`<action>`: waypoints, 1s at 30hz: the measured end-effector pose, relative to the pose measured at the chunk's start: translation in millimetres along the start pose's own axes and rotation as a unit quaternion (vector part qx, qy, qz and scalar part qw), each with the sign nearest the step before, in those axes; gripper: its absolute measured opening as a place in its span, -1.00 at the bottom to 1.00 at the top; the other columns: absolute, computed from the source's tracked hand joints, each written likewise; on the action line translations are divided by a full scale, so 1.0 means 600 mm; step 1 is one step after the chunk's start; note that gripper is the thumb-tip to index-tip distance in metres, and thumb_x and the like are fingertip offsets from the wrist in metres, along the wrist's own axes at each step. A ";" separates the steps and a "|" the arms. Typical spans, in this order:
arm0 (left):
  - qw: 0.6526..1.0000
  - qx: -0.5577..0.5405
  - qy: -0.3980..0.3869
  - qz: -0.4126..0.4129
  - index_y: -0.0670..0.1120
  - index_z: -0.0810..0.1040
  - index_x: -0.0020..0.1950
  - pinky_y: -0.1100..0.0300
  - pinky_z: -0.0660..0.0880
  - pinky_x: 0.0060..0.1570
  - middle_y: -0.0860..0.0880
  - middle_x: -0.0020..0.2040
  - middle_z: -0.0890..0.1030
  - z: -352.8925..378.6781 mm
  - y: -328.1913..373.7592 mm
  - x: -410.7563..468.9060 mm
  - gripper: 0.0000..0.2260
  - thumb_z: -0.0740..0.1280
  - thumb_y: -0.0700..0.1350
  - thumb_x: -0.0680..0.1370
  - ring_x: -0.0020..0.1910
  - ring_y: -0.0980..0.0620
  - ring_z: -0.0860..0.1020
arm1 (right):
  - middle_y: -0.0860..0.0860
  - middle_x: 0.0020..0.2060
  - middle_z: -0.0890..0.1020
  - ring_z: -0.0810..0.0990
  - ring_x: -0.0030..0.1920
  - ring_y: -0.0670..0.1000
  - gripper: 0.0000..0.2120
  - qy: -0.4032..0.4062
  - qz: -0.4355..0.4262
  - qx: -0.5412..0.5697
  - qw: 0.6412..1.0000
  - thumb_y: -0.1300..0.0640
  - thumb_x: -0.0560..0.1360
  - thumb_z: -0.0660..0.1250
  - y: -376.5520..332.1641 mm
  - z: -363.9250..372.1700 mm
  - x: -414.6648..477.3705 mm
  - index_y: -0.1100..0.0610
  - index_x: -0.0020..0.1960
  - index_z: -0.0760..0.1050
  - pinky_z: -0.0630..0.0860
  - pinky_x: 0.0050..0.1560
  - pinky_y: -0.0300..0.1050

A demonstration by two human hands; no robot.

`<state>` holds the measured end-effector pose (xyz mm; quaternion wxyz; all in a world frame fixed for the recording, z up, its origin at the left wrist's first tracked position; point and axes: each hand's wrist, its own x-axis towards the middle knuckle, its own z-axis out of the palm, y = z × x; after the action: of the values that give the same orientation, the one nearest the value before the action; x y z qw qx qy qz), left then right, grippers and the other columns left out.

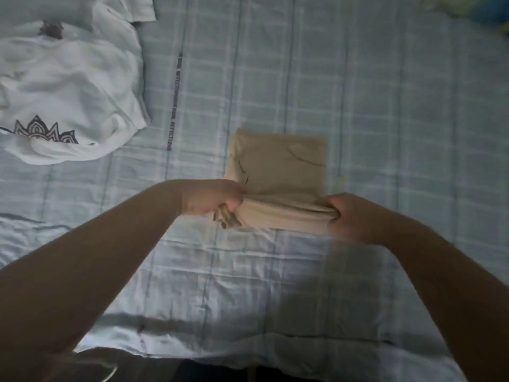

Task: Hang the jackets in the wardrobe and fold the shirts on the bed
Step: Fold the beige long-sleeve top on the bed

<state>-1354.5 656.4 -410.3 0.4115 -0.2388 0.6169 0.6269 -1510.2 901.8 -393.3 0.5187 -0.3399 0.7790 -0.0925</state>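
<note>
Both hands, left hand [217,198] and right hand [349,213], pinch the near edge of the nearly folded beige cotton shirt [278,172] mid-bed [385,106]; 1 crumpled white printed shirt [68,100] remains unfolded.

Sheet [358,78]: pale blue, checked, creased; extends on all sides of both hands. Lettering band [174,100]: dark printed line on the sheet, beyond the left hand [212,198] and slightly to its left; text illegible. Blurred green-and-blue object [473,9]: well beyond the right hand [349,216], to its right; identity undeterminable. Dark strip [220,372]: past the sheet's near edge, behind both hands.
</note>
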 end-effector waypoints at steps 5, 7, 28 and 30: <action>0.958 -0.275 0.085 0.016 -0.12 0.64 -0.31 0.19 0.58 -0.33 -0.05 -0.34 0.65 -0.078 0.046 0.023 -0.72 0.24 -0.19 0.56 -0.37 0.03 0.64 | 0.09 -0.32 0.60 0.62 -0.26 0.00 -0.86 0.071 0.049 0.336 0.938 0.13 0.37 0.34 0.007 -0.085 0.071 0.20 -0.15 0.57 0.60 -0.18 -0.08; 0.940 -0.325 0.101 0.036 -0.09 0.62 -0.09 0.08 0.60 -0.19 -0.08 -0.18 0.65 -0.095 0.042 0.039 -0.73 0.27 0.07 0.60 -0.20 -0.03 0.65 | 0.16 -0.20 0.57 0.59 -0.21 0.06 -0.87 0.129 0.086 0.452 0.879 0.14 0.55 0.31 0.008 -0.090 0.111 0.21 -0.03 0.55 0.56 -0.17 -0.03; 0.743 0.295 0.563 0.211 -0.15 0.32 0.48 -0.11 0.19 0.48 -0.19 0.50 0.30 0.013 0.034 0.098 -0.50 0.25 -0.13 0.54 0.52 -0.18 0.20 | 0.16 0.45 0.39 0.26 0.50 0.19 -0.58 0.502 -0.129 -0.135 0.845 0.14 0.60 0.15 -0.026 0.004 0.124 0.21 0.44 0.38 0.18 0.49 0.18; 0.718 0.408 0.499 0.263 -0.13 0.32 0.52 -0.11 0.09 0.52 -0.19 0.56 0.24 0.002 0.041 0.124 -0.53 0.18 -0.03 0.62 0.57 -0.19 0.10 | 0.16 0.53 0.26 0.14 0.56 0.19 -0.50 0.437 -0.107 -0.193 0.872 0.04 0.62 0.07 -0.021 0.017 0.147 0.20 0.52 0.27 0.10 0.51 0.22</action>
<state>-1414.7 676.5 -456.2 -0.0792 -0.1544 0.9668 0.1877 -1516.2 839.6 -457.3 0.0363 -0.4395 0.8873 -0.1348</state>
